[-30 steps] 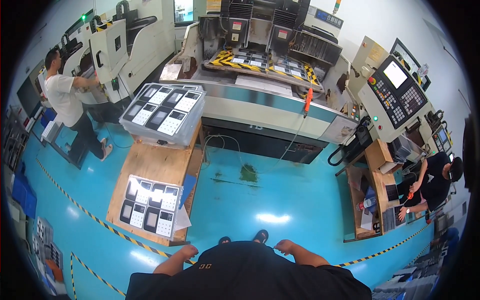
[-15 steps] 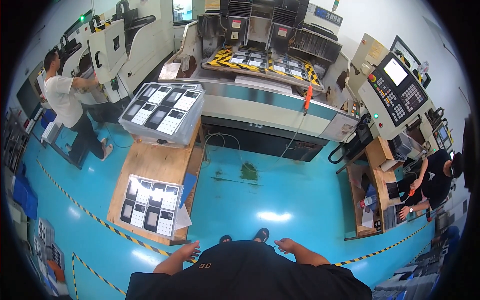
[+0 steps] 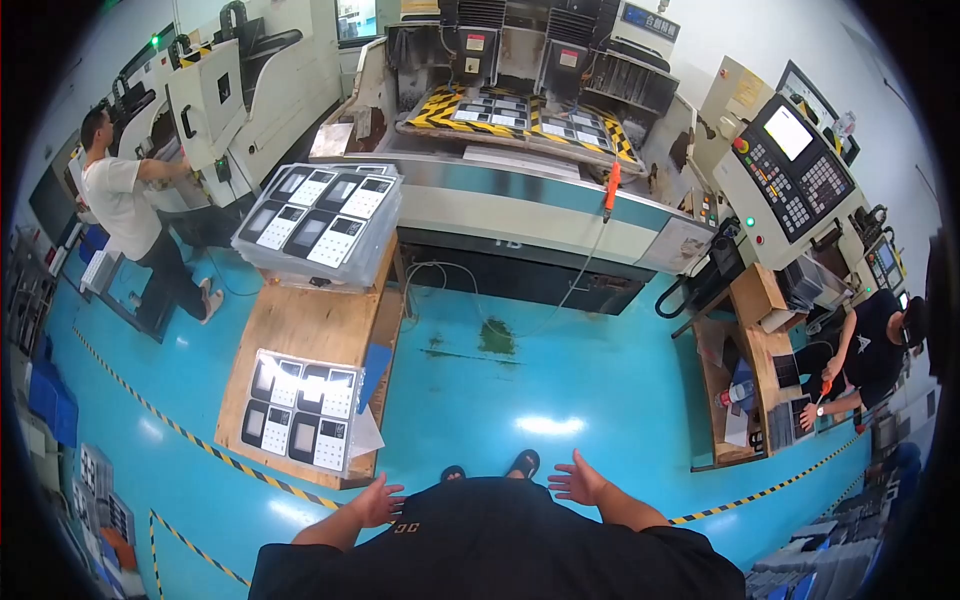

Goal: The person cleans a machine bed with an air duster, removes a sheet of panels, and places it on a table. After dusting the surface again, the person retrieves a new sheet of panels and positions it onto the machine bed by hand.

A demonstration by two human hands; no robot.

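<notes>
My left hand (image 3: 377, 502) is held low in front of my body, fingers apart, holding nothing. On the other side my right hand (image 3: 578, 480) is raised a little, its fingers spread and bare. Nearest to my left hand is a sheet of black and white panels (image 3: 302, 412) lying on the near end of a wooden table (image 3: 285, 330). A thick stack of similar panel sheets (image 3: 325, 222) stands at the table's far end. Farther off, more panel sheets (image 3: 490, 112) lie on the striped bed of a large machine (image 3: 480, 205).
An orange air gun (image 3: 611, 190) hangs at the machine's front, its hose trailing down. A control panel (image 3: 795, 165) stands at the right. One person (image 3: 135, 205) works at another machine on the left; another (image 3: 870, 350) bends over a wooden bench (image 3: 768, 365) at the right.
Both my hands have risen slightly and their fingers have spread wider. The person at the right has shifted a little over the bench.
</notes>
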